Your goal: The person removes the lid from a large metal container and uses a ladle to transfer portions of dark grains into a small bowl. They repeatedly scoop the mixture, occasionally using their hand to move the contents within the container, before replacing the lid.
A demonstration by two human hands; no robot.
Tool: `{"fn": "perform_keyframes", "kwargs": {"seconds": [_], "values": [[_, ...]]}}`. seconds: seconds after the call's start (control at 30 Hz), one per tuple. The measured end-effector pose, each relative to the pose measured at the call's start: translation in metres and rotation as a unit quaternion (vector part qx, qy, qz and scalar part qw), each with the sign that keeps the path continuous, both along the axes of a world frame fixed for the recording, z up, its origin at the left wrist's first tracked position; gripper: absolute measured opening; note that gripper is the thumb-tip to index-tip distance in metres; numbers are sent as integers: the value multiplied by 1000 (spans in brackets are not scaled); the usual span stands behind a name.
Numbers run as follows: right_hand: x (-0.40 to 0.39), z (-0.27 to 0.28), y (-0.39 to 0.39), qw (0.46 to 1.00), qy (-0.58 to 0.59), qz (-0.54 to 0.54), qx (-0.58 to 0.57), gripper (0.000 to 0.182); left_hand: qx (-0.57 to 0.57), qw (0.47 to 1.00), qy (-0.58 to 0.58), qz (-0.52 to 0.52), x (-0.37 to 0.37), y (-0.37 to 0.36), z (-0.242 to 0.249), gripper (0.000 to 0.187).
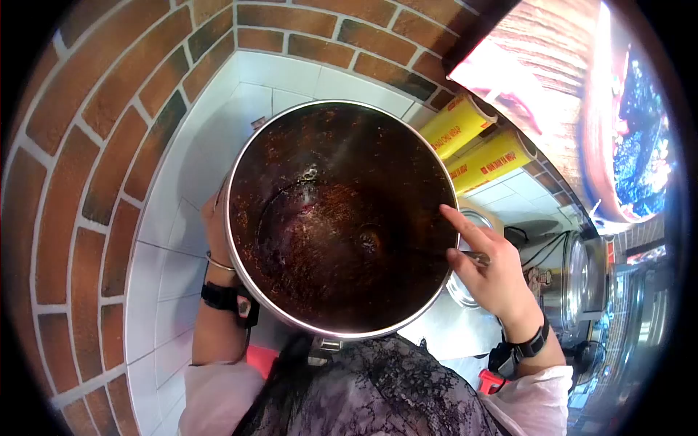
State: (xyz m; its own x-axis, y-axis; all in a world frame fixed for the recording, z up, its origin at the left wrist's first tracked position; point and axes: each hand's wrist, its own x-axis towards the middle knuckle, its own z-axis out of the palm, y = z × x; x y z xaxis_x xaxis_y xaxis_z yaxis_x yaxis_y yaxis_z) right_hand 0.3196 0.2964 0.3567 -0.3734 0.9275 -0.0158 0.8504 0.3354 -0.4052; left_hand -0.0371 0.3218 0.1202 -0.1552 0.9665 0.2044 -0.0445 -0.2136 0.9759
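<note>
A large round metal barrel (342, 218) is tilted so that its mouth faces me, with latches on its outside. Its inner wall is dark brown and speckled with residue, and a little wetness glints at the bottom. My left hand (215, 218) presses around the barrel's left outer side, its fingers mostly hidden behind the wall. At the right rim my right hand (483, 254) grips the edge, index finger and thumb reaching over it beside a small metal latch (478, 257).
Two yellow cling wrap boxes (487, 160) stand behind, at the right. White tiles (171, 276) and a brick wall (94, 182) close in the left side. Further right are a metal pot (574, 280) with dark cables and a steel counter (472, 330).
</note>
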Motion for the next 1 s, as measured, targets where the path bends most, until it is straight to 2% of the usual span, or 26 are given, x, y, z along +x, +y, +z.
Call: {"fn": "perform_keyframes", "kwargs": {"seconds": [0.03,0.07,0.1,0.17,0.2,0.23,0.3,0.33,0.4,0.43,0.47,0.5,0.53,0.57,0.6,0.63,0.7,0.77,0.87,0.97,1.0], "values": [[-5,2,1,990,-87,54,100,55,22,997,67,18,0,1,4,34],[-9,3,3,977,-137,67,151,51,44,989,134,37,0,1,9,33],[-13,8,5,976,-139,61,154,51,67,976,199,58,0,2,13,33],[-21,18,10,955,-163,153,195,49,83,980,170,63,3,3,23,32],[-26,16,13,960,-135,165,183,38,94,983,141,71,5,3,27,32],[-31,16,19,960,-136,161,186,38,97,983,140,67,4,3,23,32],[-40,16,31,934,-149,294,139,24,94,974,195,73,-5,5,10,33],[-46,10,34,928,-104,325,150,17,99,973,195,72,-6,5,9,33],[-63,9,39,892,-137,402,153,14,114,903,390,136,-9,2,7,36],[-72,9,41,873,-143,437,163,15,118,902,391,137,-6,-2,6,36],[-80,7,44,873,-143,436,167,15,70,975,173,121,-1,-9,3,38],[-86,3,48,850,-159,474,167,16,17,994,-56,97,1,-17,1,39],[-93,-2,53,824,-176,512,167,17,19,994,-55,97,0,-26,1,39],[-98,-11,60,824,-176,511,170,17,-32,983,-168,66,-2,-35,0,38],[-102,-23,67,793,-217,545,162,21,-84,956,-280,32,-3,-45,-2,38],[-106,-31,73,759,-257,578,154,26,-82,956,-280,32,-2,-56,-7,38],[-109,-41,80,754,-278,585,113,22,-106,954,-265,95,1,-75,-19,39],[-112,-42,81,749,-298,587,70,20,-123,948,-279,97,1,-93,-26,39],[-115,-32,78,699,-449,555,47,24,-160,938,-288,105,5,-119,-25,39],[-110,-9,72,711,-485,505,61,27,-184,935,-281,110,4,-144,-27,39],[-107,12,68,751,-447,484,39,29,-191,934,-281,109,4,-151,-29,39]]}}
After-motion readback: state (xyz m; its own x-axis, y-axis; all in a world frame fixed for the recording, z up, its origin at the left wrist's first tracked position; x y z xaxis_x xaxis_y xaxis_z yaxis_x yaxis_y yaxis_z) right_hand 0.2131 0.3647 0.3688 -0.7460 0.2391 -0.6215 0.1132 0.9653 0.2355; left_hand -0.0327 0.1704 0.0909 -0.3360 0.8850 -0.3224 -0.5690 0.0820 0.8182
